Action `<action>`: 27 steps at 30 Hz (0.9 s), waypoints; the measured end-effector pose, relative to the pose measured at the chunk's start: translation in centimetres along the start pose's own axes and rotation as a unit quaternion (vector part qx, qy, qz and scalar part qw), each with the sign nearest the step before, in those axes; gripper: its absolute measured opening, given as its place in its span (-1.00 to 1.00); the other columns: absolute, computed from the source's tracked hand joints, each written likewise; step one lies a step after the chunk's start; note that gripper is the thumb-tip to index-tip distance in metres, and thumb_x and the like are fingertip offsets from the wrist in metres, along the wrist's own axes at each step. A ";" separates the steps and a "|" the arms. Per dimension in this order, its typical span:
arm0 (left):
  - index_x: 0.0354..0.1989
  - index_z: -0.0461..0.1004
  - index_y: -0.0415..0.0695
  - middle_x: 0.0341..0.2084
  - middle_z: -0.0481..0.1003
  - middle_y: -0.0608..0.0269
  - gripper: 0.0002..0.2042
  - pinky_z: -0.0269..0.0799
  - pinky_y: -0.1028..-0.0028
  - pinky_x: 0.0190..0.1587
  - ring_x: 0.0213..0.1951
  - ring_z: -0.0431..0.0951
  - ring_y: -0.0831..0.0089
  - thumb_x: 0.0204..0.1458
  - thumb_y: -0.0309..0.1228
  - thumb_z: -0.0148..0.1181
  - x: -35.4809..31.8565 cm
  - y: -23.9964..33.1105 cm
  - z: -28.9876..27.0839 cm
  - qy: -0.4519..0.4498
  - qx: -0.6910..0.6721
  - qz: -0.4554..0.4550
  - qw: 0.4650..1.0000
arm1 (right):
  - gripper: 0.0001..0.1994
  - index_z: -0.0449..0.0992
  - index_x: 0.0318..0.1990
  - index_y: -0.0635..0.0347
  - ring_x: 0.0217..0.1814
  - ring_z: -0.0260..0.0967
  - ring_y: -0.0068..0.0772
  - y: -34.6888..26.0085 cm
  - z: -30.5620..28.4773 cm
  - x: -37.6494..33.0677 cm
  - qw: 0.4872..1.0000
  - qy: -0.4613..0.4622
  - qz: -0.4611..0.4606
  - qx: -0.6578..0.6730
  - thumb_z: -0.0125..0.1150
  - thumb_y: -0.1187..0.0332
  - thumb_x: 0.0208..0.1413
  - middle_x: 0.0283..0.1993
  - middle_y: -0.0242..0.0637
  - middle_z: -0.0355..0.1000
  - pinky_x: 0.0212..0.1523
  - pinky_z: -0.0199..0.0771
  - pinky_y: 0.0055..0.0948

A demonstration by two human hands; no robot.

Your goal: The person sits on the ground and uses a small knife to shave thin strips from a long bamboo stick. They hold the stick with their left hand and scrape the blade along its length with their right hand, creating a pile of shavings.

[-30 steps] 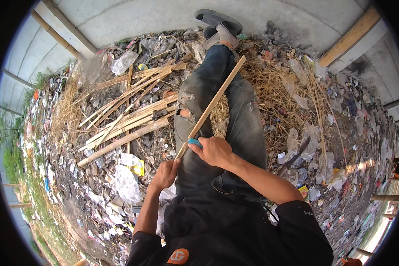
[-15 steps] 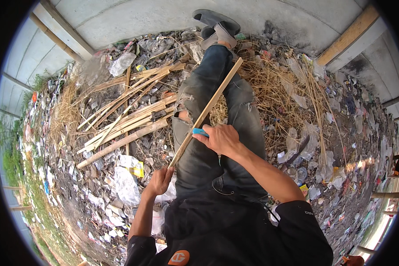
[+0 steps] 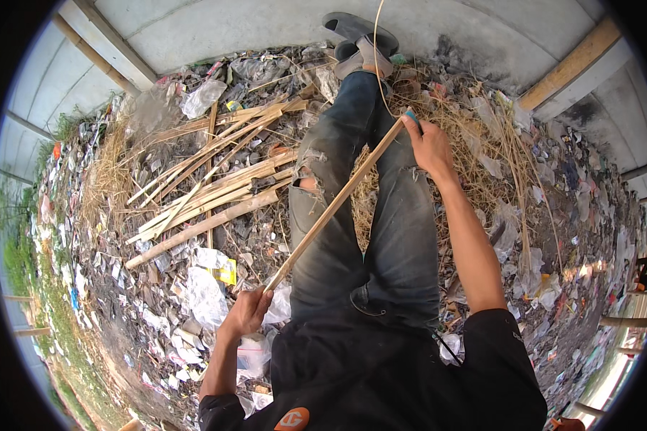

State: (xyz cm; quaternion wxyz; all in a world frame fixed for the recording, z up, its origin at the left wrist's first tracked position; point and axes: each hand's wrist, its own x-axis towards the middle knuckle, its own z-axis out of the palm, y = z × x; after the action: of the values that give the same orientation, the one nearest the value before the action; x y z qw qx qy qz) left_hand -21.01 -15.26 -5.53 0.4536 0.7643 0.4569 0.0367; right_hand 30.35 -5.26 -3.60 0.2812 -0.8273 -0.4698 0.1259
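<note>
A long bamboo strip (image 3: 336, 204) slants across my thighs, from lower left up to the right. My left hand (image 3: 245, 312) is closed round its near end, beside my left hip. At the far end, above my right knee, my right hand (image 3: 431, 149) grips a blue-handled knife (image 3: 412, 117) against the strip; its blade cannot be made out. A long, thin bamboo shaving (image 3: 377, 54) curves up from that end toward the wall.
Several split bamboo strips (image 3: 216, 192) and a thicker bamboo pole (image 3: 201, 228) lie left of my legs. Dry straw-like shavings (image 3: 474, 144) are heaped on the right. Litter and plastic bags (image 3: 206, 296) cover the ground. A grey wall (image 3: 266, 25) stands beyond my feet.
My right hand and the knife have slid from the middle of the strip to its far end. A long shaving now rises there. My left hand has stayed at the near end.
</note>
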 end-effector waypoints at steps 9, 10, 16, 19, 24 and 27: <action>-0.47 0.37 -0.19 -0.73 0.32 0.32 -0.47 0.25 0.34 -0.52 -0.64 0.29 0.44 0.46 0.00 -0.05 -3.7 -6.4 3.9 0.017 -0.180 -0.086 0.980 | -0.34 0.22 -0.61 0.05 -0.70 -0.06 -0.59 11.1 -15.3 7.8 0.921 0.224 0.138 0.286 0.08 -0.28 0.37 -0.66 -0.53 0.06 -0.64 -0.10 -0.33; -0.46 0.35 -0.16 -0.69 0.30 0.41 -0.47 0.21 0.42 -0.53 -0.62 0.26 0.55 0.46 0.03 -0.06 -1.9 -5.6 4.2 0.004 -0.213 -0.073 0.974 | -0.40 0.28 -0.54 0.05 -0.70 -0.09 -0.67 10.2 -15.9 6.3 0.913 0.202 0.137 0.327 0.12 -0.23 0.37 -0.66 -0.58 0.01 -0.66 -0.18 -0.43; -0.46 0.35 -0.16 -0.67 0.31 0.43 -0.46 0.23 0.45 -0.51 -0.59 0.29 0.60 0.48 0.02 -0.09 5.8 3.6 3.7 -0.014 -0.215 0.006 0.976 | -0.62 0.39 -0.21 0.05 -0.70 -0.08 -0.78 1.1 -10.3 -1.6 0.882 0.045 0.019 0.469 0.31 -0.04 0.32 -0.63 -0.64 0.02 -0.67 -0.13 -0.59; -0.45 0.39 -0.21 -0.67 0.35 0.37 -0.46 0.31 0.39 -0.47 -0.58 0.34 0.54 0.49 -0.02 -0.11 7.9 7.4 3.3 -0.031 -0.199 0.031 0.979 | -0.67 0.50 -0.04 0.15 -0.66 0.04 -0.79 -3.0 -6.7 -4.6 0.834 -0.077 -0.032 0.545 0.36 0.09 0.32 -0.59 -0.64 0.17 -0.65 -0.08 -0.59; -0.23 0.54 -0.23 -0.64 0.38 0.36 -0.55 0.35 0.42 -0.42 -0.54 0.39 0.53 0.50 -0.10 -0.11 9.5 13.6 1.3 -0.042 -0.138 0.051 0.988 | -0.73 0.51 -0.24 0.17 -0.60 0.15 -0.78 -8.1 -4.2 -7.3 0.827 -0.058 -0.074 0.554 0.35 0.17 0.35 -0.58 -0.58 0.27 -0.57 0.10 -0.59; -0.07 0.55 -0.24 -0.61 0.41 0.33 -0.61 0.37 0.40 -0.39 -0.52 0.43 0.52 0.50 -0.16 -0.11 10.0 16.9 0.7 -0.011 -0.225 0.086 0.971 | -0.69 0.49 -0.30 0.16 -0.58 0.16 -0.76 -8.7 -3.7 -7.4 0.808 -0.102 -0.098 0.571 0.35 0.13 0.35 -0.57 -0.56 0.28 -0.55 0.15 -0.56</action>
State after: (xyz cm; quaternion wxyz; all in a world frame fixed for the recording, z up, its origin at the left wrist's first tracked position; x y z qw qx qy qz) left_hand -3.59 -11.30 2.76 0.6139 0.6793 0.3648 0.1688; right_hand 22.04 -9.35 4.07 0.6641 -0.4494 -0.4173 0.4275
